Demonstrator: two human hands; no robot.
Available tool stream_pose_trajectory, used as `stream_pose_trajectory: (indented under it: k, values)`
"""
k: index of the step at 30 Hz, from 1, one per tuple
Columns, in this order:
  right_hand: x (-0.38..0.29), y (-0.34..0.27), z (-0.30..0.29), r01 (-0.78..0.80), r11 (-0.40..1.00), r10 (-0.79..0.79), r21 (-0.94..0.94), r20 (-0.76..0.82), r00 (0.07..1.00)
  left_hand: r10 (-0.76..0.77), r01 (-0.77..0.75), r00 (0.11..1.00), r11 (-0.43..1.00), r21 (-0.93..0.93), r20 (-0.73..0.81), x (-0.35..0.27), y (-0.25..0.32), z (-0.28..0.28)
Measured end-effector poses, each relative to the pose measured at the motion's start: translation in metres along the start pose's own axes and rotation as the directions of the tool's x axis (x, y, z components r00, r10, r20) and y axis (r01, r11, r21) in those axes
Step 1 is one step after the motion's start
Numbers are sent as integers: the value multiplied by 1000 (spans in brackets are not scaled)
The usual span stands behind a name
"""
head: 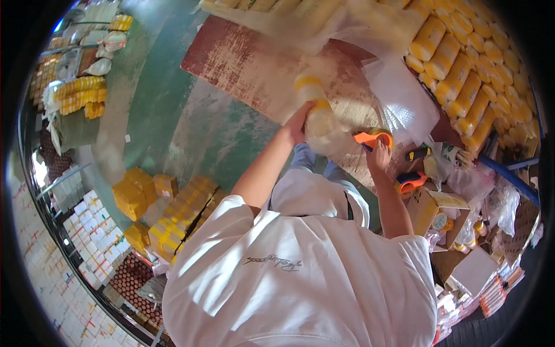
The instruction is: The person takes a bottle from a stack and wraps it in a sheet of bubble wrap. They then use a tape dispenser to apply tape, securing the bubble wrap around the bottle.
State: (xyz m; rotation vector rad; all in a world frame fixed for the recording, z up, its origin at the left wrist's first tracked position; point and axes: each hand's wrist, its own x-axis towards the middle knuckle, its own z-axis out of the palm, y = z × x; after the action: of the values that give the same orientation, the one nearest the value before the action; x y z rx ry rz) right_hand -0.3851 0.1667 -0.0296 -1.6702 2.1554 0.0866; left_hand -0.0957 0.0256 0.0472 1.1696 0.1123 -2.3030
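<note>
My left hand (298, 123) grips a roundish bundle (321, 128) in clear wrapping, banded with yellow tape and slightly blurred. It is held above a worn reddish-brown board (234, 56). To its right, my right hand (380, 156) holds an orange handheld tape dispenser (373, 139) with a tape roll in it. A small gap separates the dispenser from the bundle. Clear bubble wrap (401, 104) lies over the board just beyond my right hand.
Yellow-taped wrapped packages (455, 82) are piled at the far right. Nearer are a second orange tape dispenser (412, 182), a yellow-and-black tool handle (418, 154), an open cardboard box (442, 201) and a blue metal bar (509, 178). Yellow-taped cartons (173, 225) stand at my left.
</note>
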Motion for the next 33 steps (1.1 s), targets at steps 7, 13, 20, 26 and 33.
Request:
stream_pose_trajectory:
  k: [7, 13, 20, 26, 33]
  values:
    - [-31, -56, -65, 104, 989, -91, 105, -121, 988, 145, -26, 964, 883, -469, 221, -26, -38, 7]
    - [-69, -150, -192, 557, 669, -528, 492, -213, 822, 228, -79, 880, 936, -344, 417, -18, -49, 12]
    - [-26, -160, -137, 592, 704, -592, 391, -136, 794, 590, -590, 783, 605, 534, 198, -57, -32, 25]
    - [-29, -160, -143, 715, 605, -664, 352, -274, 696, 888, -346, 147, -367, 863, 436, -104, -16, 61]
    - [-20, -145, -161, 581, 770, -457, 263, -408, 791, 803, -360, 341, -369, 857, 489, -70, 10, 58]
